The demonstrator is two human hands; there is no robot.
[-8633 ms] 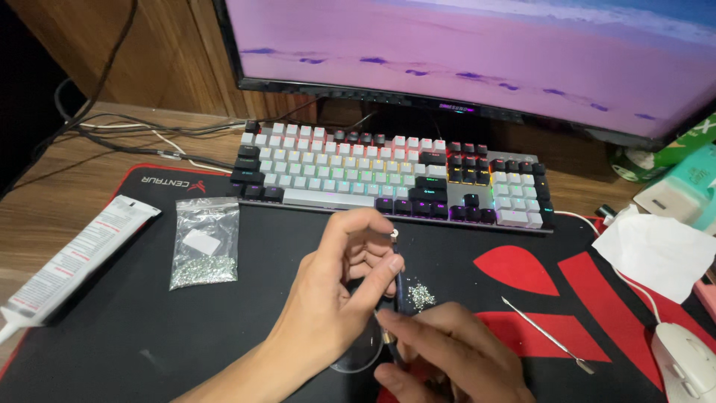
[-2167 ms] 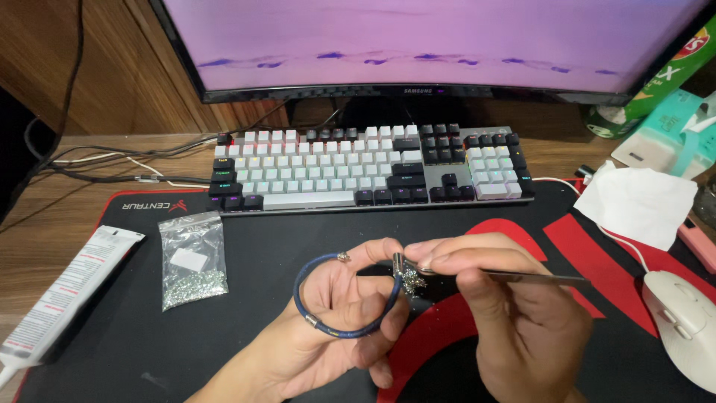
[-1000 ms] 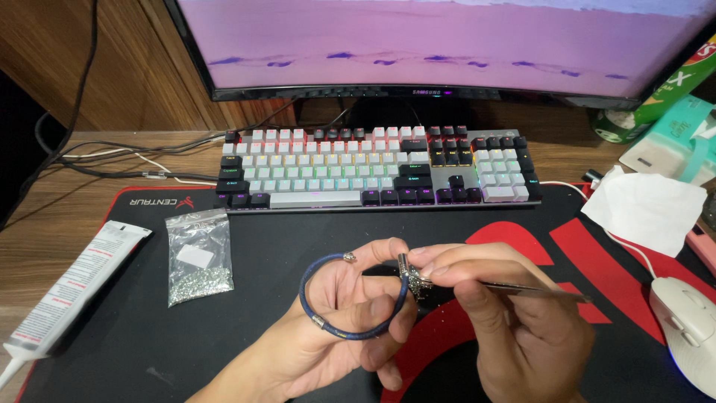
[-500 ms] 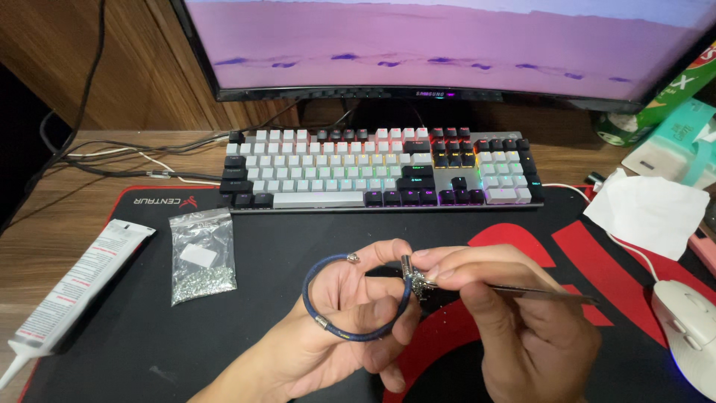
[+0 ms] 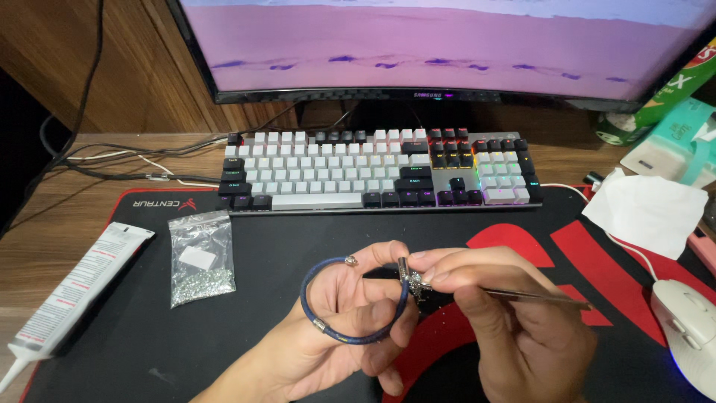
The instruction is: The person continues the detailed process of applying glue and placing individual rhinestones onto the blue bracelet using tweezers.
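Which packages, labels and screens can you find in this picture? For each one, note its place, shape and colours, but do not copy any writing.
Monitor: back of desk, wide, dark frame, pink-purple picture.
Glue tube: left, partly on the mat's edge, long, white, printed label.
Plastic bag: on the mat's left part, clear, white label, silvery bits inside.
Green can: far right, beside the monitor.
Teal box: right edge, pale teal and white.
Mat logo: mat's back-left corner, red on black.
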